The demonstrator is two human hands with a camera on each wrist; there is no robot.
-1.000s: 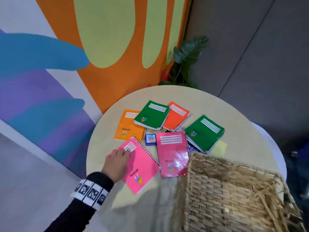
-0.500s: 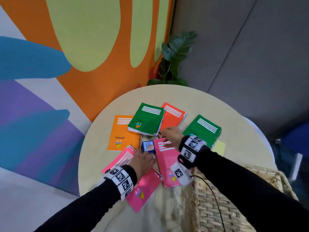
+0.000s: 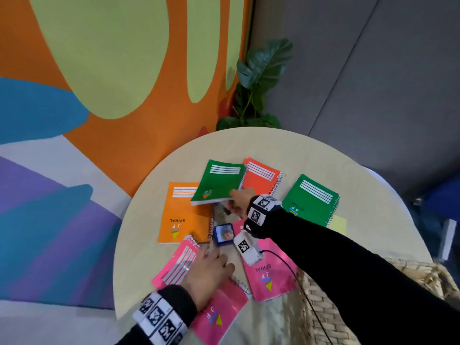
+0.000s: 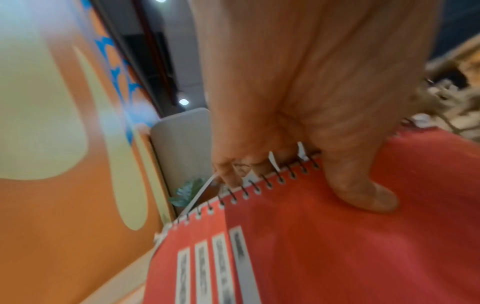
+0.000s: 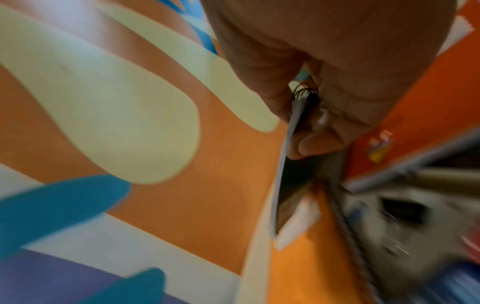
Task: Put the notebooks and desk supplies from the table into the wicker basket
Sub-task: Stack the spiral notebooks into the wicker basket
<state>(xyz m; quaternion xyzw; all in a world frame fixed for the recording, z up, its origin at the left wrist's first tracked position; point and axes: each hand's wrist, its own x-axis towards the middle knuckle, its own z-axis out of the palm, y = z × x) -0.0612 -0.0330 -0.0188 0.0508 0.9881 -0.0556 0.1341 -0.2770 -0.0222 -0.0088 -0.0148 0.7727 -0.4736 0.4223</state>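
Several spiral notebooks lie on the round table (image 3: pixel 286 145). My right hand (image 3: pixel 236 201) pinches the near corner of a green notebook (image 3: pixel 220 180) and tilts it up off the orange notebook (image 3: pixel 183 216). In the right wrist view my right hand (image 5: pixel 306 123) has thumb and fingers closed on the green notebook's edge (image 5: pixel 287 164) by its spiral. My left hand (image 3: pixel 209 266) grips a pink notebook (image 3: pixel 179 267) at its spiral. In the left wrist view the left hand's thumb (image 4: pixel 363 191) lies on the pink cover (image 4: pixel 337 246) and the fingers curl under the edge. The wicker basket (image 3: pixel 321 310) sits at the near right.
A red-orange notebook (image 3: pixel 261 174), a second green one (image 3: pixel 311 200), a second pink one (image 3: pixel 270 276), a small blue item (image 3: pixel 224 234) and a yellow sticky note (image 3: pixel 338 224) also lie on the table. A plant (image 3: pixel 258 78) stands behind it by the painted wall.
My right hand came in over the table, took the green notebook and tilted it up. My left hand slid along the pink notebook to its spiral edge and closed on it.
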